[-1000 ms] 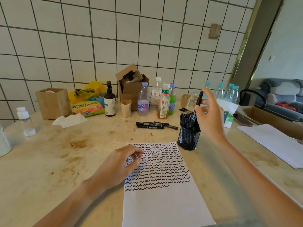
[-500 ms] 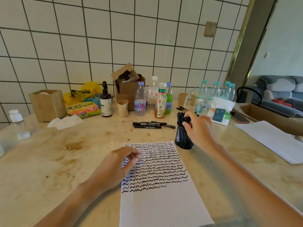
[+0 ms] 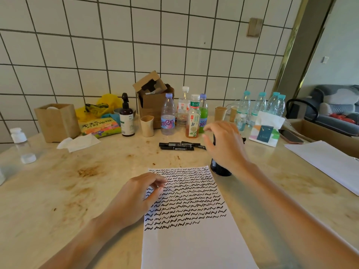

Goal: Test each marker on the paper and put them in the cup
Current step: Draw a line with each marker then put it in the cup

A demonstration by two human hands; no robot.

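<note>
A white sheet of paper (image 3: 194, 241) lies in front of me, its upper half filled with rows of black squiggles. My left hand (image 3: 136, 197) rests on the sheet's left edge with loosely curled fingers, fingertips touching the paper. A black mesh cup (image 3: 220, 169) stands at the sheet's top right corner; my right hand (image 3: 226, 147) hovers over it with relaxed, spread fingers and holds nothing, hiding most of the markers inside. Several loose black markers (image 3: 177, 146) lie on the table just left of that hand.
Drink bottles (image 3: 168, 117), a cardboard box (image 3: 153, 101), paper cups (image 3: 147, 126) and a pump bottle (image 3: 126, 118) line the back of the table. A tissue pack (image 3: 265, 131) sits at right, with another white sheet (image 3: 326, 162) beyond it. A wooden box (image 3: 57, 122) stands at left.
My right hand carried a marker down into the mesh cup, let it go, and now sits open above the cup, shifted slightly left. My left hand has stayed on the paper.
</note>
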